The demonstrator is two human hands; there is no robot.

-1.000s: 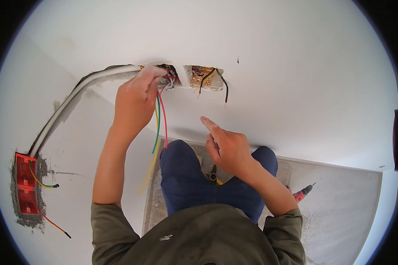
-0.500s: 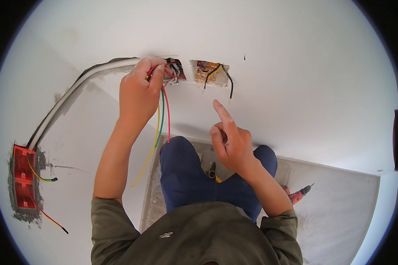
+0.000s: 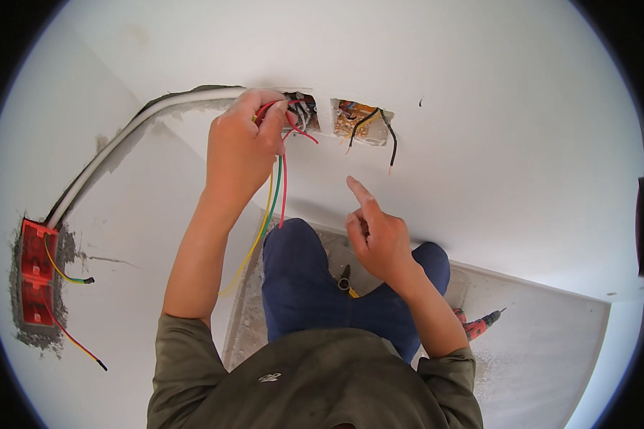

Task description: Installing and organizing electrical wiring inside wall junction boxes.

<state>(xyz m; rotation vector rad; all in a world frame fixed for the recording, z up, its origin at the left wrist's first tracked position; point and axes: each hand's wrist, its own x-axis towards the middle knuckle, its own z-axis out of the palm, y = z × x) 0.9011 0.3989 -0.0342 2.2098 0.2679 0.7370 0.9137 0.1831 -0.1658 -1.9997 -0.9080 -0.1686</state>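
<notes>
My left hand [image 3: 242, 150] is closed in a pinch on red wires [image 3: 262, 110], right beside the left wall opening [image 3: 310, 118]. Below that hand hang a yellow wire [image 3: 252, 250], a green wire [image 3: 275, 193] and another red wire [image 3: 284, 189]. A short red end sticks out across the opening's lower edge. In the right wall opening [image 3: 383, 136], two black wires [image 3: 393, 136] bend out and down, their tips bare. Below it, apart from the wall, my right hand [image 3: 383, 239] holds nothing; its index finger is stretched out and the other fingers are curled.
A white conduit [image 3: 132, 136] curves along a groove to a red double wall box [image 3: 37, 275] with taped wire ends. On the floor lie a red and black drill [image 3: 481, 325] at right and a yellow-handled tool [image 3: 345, 281] between my knees.
The wall openings and my left hand appear further right in the view. My right hand sits slightly lower, its index finger still stretched out. The left hand keeps its pinch on the wires.
</notes>
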